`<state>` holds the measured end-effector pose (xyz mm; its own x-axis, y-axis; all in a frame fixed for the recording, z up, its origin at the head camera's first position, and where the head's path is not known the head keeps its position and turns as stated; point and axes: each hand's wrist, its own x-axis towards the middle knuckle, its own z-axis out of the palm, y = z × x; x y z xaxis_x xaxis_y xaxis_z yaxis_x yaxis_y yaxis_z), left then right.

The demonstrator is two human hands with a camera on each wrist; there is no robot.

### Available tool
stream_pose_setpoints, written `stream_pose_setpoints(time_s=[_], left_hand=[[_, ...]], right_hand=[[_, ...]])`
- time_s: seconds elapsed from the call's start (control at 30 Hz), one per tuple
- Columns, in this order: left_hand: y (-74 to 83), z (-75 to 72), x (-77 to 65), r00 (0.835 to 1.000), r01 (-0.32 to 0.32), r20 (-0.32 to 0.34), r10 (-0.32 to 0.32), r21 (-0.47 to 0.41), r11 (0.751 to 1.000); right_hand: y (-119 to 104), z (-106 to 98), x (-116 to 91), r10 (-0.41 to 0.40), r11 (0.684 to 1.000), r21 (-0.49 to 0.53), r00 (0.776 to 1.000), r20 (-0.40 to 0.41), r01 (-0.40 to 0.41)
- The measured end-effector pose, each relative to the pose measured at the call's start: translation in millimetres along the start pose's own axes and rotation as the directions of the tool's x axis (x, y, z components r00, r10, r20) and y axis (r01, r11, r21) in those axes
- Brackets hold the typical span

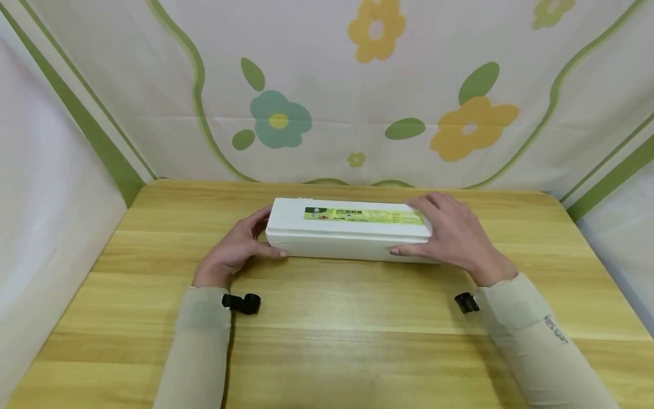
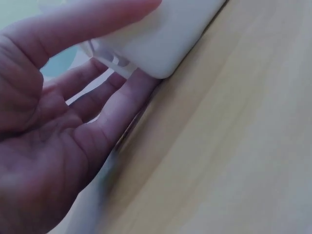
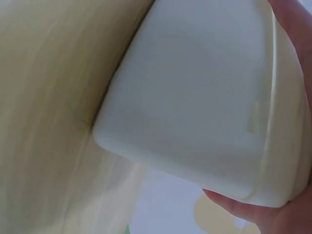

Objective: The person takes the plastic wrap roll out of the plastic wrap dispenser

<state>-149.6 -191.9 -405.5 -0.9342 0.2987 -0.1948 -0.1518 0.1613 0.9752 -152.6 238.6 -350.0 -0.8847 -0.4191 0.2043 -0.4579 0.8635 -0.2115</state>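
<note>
A long white cling film box (image 1: 332, 247) with a lid and a green-yellow label (image 1: 365, 216) lies crosswise near the back of the table. My left hand (image 1: 237, 244) holds its left end, thumb on the front face and fingers around the back. At the other end my right hand (image 1: 452, 236) grips the box, its thumb along the front and its fingers over the top and far side. In the left wrist view, fingers (image 2: 129, 100) reach to the lower edge of the box (image 2: 165, 39). The right wrist view shows the smooth end face of the box (image 3: 190, 97).
A wood-grain table (image 1: 337, 346) spreads out under both arms. Behind it hangs a white curtain (image 1: 337, 96) with flowers and green lines. A black strap (image 1: 242, 303) sits at the left wrist, and another black piece (image 1: 466, 303) at the right.
</note>
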Motion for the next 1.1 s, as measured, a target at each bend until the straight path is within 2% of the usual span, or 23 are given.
stream_pose_setpoints(time_s=[0.2,0.3,0.4,0.53,0.63,0.73,0.9,1.1], left_hand=[[1.4,-1.2,1.0,1.000,-0.007,0.014,0.007,-0.020,1.000],[1.2,-1.0,1.0,1.000,-0.010,0.008,0.010,-0.032,0.999],[0.3,-1.2,1.3,1.000,-0.002,0.004,0.002,-0.038,0.999],[-0.5,-2.5,1.2,1.000,0.008,0.004,-0.007,-0.033,0.999],[-0.8,-2.3,0.9,1.000,0.010,0.007,-0.010,-0.035,0.999],[-1.3,-1.4,0.6,1.000,0.007,0.014,-0.007,-0.036,0.999],[-1.7,-1.1,1.1,1.000,0.001,0.028,-0.001,-0.033,0.999],[-1.9,-2.2,0.9,0.999,-0.015,0.046,0.015,-0.018,1.000]], right_hand=[[2.2,-2.3,-2.4,0.016,0.998,0.069,1.000,0.001,-0.016],[3.6,-4.2,-1.4,0.019,0.993,0.119,0.999,-0.026,-0.015],[5.3,-5.7,-0.3,-0.018,0.990,0.139,0.996,-0.089,0.030],[8.3,-6.5,0.4,-0.102,0.982,0.142,0.979,-0.178,0.128],[12.1,-9.0,-1.8,-0.121,0.973,0.170,0.972,-0.202,0.156],[19.5,-13.1,-6.6,-0.086,0.970,0.209,0.977,-0.192,0.127],[40.5,-21.5,-20.2,0.033,0.965,0.262,0.990,-0.134,0.003],[72.7,-29.2,-40.9,0.111,0.973,0.217,0.984,-0.138,-0.079]])
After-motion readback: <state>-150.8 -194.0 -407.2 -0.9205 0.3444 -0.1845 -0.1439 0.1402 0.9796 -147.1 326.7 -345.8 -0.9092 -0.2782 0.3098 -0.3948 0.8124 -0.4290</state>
